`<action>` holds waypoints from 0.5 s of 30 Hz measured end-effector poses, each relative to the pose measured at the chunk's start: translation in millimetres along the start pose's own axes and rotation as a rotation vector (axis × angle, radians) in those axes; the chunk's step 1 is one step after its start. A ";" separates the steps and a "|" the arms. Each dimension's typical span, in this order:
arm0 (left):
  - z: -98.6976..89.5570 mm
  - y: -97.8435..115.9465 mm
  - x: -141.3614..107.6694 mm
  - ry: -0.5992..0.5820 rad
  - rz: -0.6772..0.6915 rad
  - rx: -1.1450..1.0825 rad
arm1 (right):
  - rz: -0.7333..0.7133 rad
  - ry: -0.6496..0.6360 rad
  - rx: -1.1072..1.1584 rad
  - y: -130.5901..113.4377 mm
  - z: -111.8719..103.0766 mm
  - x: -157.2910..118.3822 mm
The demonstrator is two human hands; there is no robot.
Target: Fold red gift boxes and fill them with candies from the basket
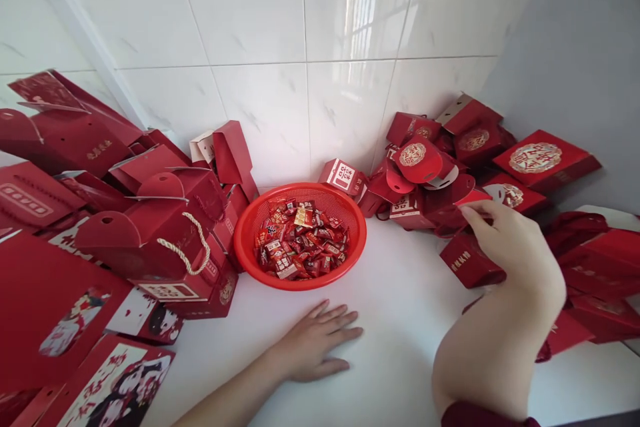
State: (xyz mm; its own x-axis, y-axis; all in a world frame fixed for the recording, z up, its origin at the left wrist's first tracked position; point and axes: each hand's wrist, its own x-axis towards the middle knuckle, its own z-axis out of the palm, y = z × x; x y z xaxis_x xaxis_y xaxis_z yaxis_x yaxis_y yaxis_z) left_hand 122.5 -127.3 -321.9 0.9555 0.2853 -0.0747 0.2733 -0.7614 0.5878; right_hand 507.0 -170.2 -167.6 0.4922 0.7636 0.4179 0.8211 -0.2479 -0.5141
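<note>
My left hand [320, 343] lies flat on the white tabletop [390, 347], palm down, with fingers spread and nothing in it. Just beyond its fingertips stands a red plastic basket [245, 260] heaped with red-wrapped candies [305, 240]. Over on the right, my right hand [505, 240] is closed, thumb and fingers pinching the red top flap of a gift box [473, 197] at the near side of a pile. Part of that box is hidden behind the hand and among its neighbours. Under the wrist sits another dark red gift box [467, 260].
Many folded red gift boxes [170, 240] with rope handles crowd the left side. More red boxes [545, 157] are piled at the right, and red bags or boxes [600, 267] lie beyond my right arm. A small box [343, 175] stands behind the basket, against the tiled wall [260, 113].
</note>
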 end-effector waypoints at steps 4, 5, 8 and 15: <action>-6.7 0.9 2.0 0.006 -0.009 -0.039 | -0.044 -0.074 0.160 -22.2 34.5 17.7; -7.3 1.4 2.0 0.008 -0.015 -0.042 | -0.038 -0.140 0.314 -31.3 51.1 23.8; -7.6 2.2 1.6 0.018 -0.034 -0.049 | 0.117 -0.433 0.878 -63.5 112.6 40.5; -5.2 -0.5 1.1 0.019 -0.039 -0.070 | 0.304 -0.501 1.146 -105.2 212.1 71.4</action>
State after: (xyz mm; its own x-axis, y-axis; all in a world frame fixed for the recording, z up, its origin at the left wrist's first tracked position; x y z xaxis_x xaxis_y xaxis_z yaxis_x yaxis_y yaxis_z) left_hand 122.8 -123.6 -318.1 0.9420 0.3252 -0.0833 0.3008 -0.7072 0.6398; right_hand 394.4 36.8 -242.6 0.2481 0.9684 -0.0264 -0.1431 0.0097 -0.9897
